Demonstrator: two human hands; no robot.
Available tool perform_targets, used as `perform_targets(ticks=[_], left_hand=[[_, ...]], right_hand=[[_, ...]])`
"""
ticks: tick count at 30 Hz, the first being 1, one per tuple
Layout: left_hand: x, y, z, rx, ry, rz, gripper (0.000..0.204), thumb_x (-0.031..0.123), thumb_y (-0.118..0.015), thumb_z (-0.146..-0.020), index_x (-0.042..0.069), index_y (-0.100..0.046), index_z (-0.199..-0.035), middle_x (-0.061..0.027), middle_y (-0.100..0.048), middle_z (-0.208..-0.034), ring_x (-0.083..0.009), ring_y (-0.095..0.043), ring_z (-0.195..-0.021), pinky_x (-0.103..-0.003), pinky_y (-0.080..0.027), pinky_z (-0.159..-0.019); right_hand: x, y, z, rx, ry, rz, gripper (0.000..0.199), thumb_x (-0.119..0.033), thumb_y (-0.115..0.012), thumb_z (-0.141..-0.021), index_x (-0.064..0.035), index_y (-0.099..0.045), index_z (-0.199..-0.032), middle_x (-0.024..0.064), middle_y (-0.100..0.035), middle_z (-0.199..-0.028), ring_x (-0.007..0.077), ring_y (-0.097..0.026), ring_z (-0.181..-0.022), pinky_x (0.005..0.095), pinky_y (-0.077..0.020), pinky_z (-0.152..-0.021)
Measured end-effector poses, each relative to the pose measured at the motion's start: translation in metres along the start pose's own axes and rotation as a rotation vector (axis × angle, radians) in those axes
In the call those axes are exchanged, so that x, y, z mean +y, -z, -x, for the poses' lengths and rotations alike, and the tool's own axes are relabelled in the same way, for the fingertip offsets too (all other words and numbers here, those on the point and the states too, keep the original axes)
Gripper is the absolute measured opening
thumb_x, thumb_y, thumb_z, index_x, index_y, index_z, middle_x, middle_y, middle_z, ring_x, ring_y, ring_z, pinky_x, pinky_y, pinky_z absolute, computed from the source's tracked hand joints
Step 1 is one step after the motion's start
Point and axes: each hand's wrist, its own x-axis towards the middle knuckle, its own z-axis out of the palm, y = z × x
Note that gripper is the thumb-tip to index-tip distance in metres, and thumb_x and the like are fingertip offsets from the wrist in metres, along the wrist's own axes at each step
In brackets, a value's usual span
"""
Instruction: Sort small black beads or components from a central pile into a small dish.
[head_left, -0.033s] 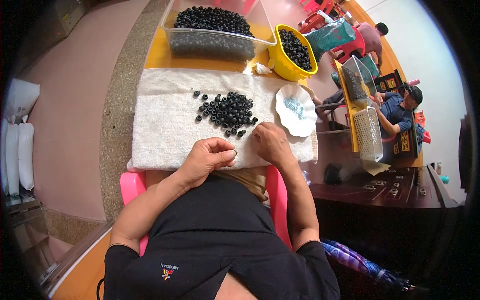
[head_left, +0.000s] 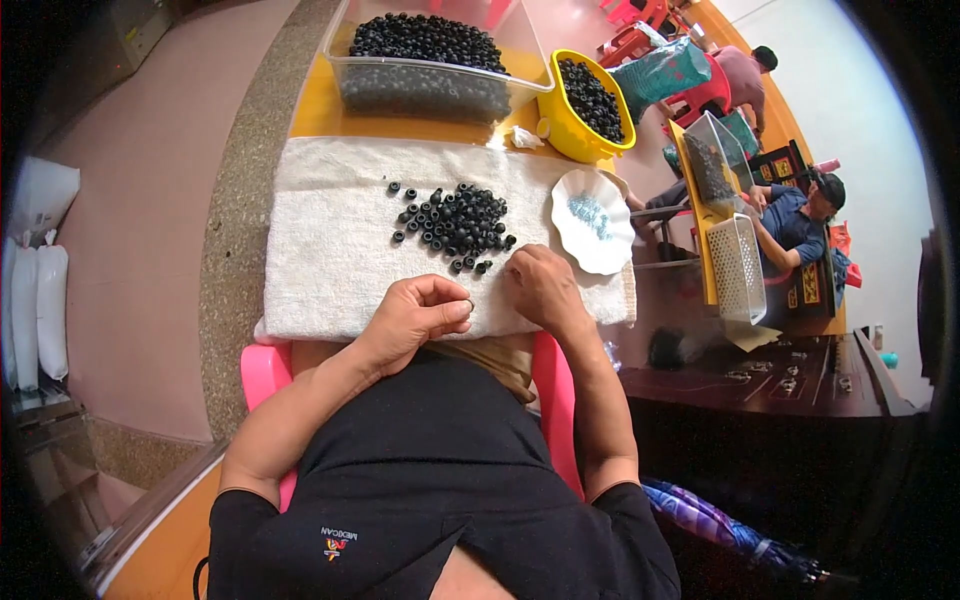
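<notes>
On the towel, left hand (head_left: 415, 315): curled, pinching one small black ring.
Right hand (head_left: 540, 285): fingers bent down near the rings; grip unclear.
Rings (head_left: 455, 222): heaped on the white towel (head_left: 320, 250).
Beside: white dish (head_left: 592, 220).

A cream-white towel (head_left: 340, 250) carries a heap of black rings (head_left: 455, 222); beyond the towel, a clear tub (head_left: 430, 75) and a yellow bowl (head_left: 585, 105) hold more black rings on an orange-yellow tabletop (head_left: 320, 110). Right of the towel, a white scalloped plate (head_left: 595, 222) bears pale blue bits. Below the towel, a pink chair (head_left: 262, 370) shows beside a black shirt (head_left: 440, 480).
</notes>
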Motion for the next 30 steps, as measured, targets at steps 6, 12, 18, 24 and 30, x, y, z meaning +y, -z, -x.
perform_targets(ticks=[6, 12, 18, 24, 30], left_hand=[[-0.001, 0.002, -0.001, -0.001, -0.006, 0.002, 0.013, 0.006, -0.067, -0.090, 0.002, -0.063, -0.102, -0.0051, -0.066, -0.094, -0.0146, -0.067, -0.083, -0.028, -0.058, -0.078], [-0.003, 0.002, -0.002, 0.008, -0.008, 0.019, 0.013, 0.006, -0.067, -0.091, 0.002, -0.063, -0.103, -0.0054, -0.066, -0.095, -0.0146, -0.067, -0.083, -0.029, -0.058, -0.079], [-0.001, 0.002, -0.001, 0.021, -0.033, 0.000, 0.013, 0.007, -0.067, -0.091, 0.002, -0.062, -0.102, -0.0057, -0.066, -0.095, -0.0152, -0.067, -0.083, -0.030, -0.058, -0.078], [-0.003, 0.002, -0.001, 0.013, -0.057, -0.035, 0.012, 0.006, -0.067, -0.090, 0.001, -0.062, -0.100, -0.0059, -0.067, -0.091, -0.0151, -0.068, -0.081, -0.029, -0.058, -0.076], [-0.004, 0.003, -0.002, 0.015, -0.086, -0.053, 0.013, 0.005, -0.067, -0.090, 0.000, -0.063, -0.101, -0.0070, -0.068, -0.092, -0.0151, -0.068, -0.081, -0.029, -0.058, -0.076]], right_hand=[[-0.017, 0.007, 0.009, 0.205, -0.013, -0.469, 0.010, 0.005, -0.068, -0.076, 0.0000, -0.065, -0.083, 0.0111, -0.067, -0.086, 0.0231, -0.067, -0.077, 0.0306, -0.0525, -0.068], [-0.040, -0.008, 0.021, 0.126, -0.156, -1.233, 0.008, 0.004, -0.070, -0.081, 0.0035, -0.069, -0.088, 0.0092, -0.068, -0.093, 0.0119, -0.063, -0.084, 0.0250, -0.0502, -0.074], [-0.045, -0.011, 0.020, 0.066, -0.237, -1.354, 0.006, 0.006, -0.071, -0.079, 0.0040, -0.069, -0.085, 0.0106, -0.067, -0.093, 0.0133, -0.062, -0.086, 0.0255, -0.0495, -0.076], [-0.045, -0.011, 0.018, 0.053, -0.255, -1.383, 0.006, 0.007, -0.071, -0.078, 0.0047, -0.069, -0.084, 0.0107, -0.067, -0.092, 0.0144, -0.062, -0.086, 0.0265, -0.0498, -0.077], [-0.045, -0.017, 0.021, 0.066, -0.278, -1.406, 0.009, 0.007, -0.071, -0.079, 0.0040, -0.070, -0.087, 0.0114, -0.068, -0.094, 0.0161, -0.063, -0.089, 0.0280, -0.0497, -0.081]])
